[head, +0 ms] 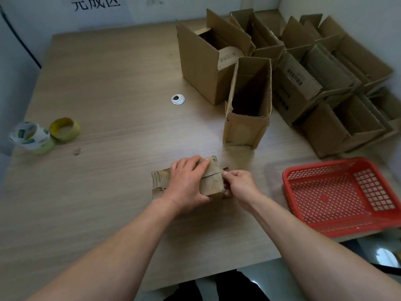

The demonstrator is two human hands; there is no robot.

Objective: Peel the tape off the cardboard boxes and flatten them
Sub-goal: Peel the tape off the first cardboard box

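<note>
A small, worn cardboard box (213,184) lies on its side on the wooden table (112,88), near the front middle. My left hand (187,181) grips it from above, fingers over the far top edge and thumb on the near side. My right hand (239,185) is at the box's right end, thumb and fingers pinching at that end, where the tape would be; the tape itself is too faint to make out. The hands hide much of the box's top.
A tall open carton (247,105) stands just behind the hands, a larger open carton (201,68) behind it. Several more open cartons (329,83) crowd the back right. A red mesh basket (342,196) sits at the right. Tape rolls (64,129) lie at the left edge.
</note>
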